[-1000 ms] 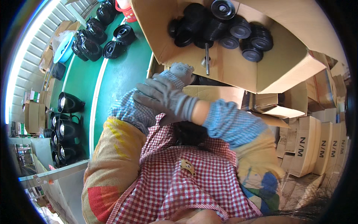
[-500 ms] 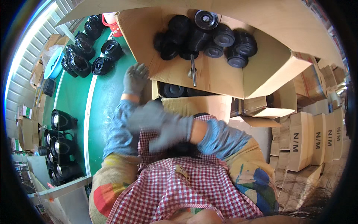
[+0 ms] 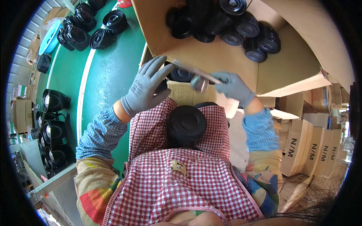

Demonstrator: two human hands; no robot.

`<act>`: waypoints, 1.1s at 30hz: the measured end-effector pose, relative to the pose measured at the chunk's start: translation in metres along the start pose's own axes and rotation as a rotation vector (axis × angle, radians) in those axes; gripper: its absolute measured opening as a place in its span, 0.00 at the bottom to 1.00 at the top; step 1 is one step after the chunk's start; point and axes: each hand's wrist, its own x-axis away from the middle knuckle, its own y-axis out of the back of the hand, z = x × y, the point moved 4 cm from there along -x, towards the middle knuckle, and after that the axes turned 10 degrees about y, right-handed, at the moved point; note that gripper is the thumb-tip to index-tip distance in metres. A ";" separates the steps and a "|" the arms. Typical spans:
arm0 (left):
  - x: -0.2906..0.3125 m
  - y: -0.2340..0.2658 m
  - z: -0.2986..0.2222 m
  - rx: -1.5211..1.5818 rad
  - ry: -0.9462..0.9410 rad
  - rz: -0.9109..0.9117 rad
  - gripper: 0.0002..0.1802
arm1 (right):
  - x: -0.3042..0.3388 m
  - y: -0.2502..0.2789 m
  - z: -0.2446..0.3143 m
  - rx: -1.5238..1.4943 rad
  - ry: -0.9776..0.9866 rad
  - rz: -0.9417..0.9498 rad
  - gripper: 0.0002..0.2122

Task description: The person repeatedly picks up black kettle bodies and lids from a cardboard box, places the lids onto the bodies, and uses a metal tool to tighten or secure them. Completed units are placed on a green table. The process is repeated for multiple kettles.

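Pinching one end of a blurred metal rod point(image 3: 194, 70), the gloved right hand point(image 3: 234, 88) faces the gloved left hand point(image 3: 148, 83), whose grip is spread near the rod's other end. A round black part point(image 3: 186, 123) sits between the aproned thighs point(image 3: 149, 126), right of a green counter point(image 3: 109, 69).

Hands point(image 3: 142, 91) point(image 3: 236, 89) wear grey, the apron point(image 3: 158, 184) red-white checks; the blurred tool point(image 3: 199, 71) seems silvery.
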 end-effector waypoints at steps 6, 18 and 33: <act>0.019 -0.012 -0.038 0.130 0.089 0.464 0.28 | 0.060 -0.049 0.006 -0.154 0.122 0.191 0.22; 0.019 -0.026 -0.028 -0.013 0.050 0.577 0.19 | 0.075 -0.077 0.022 0.484 0.324 0.131 0.19; -0.023 -0.115 0.003 0.263 0.111 0.643 0.19 | 0.068 -0.138 0.048 0.528 0.762 0.205 0.39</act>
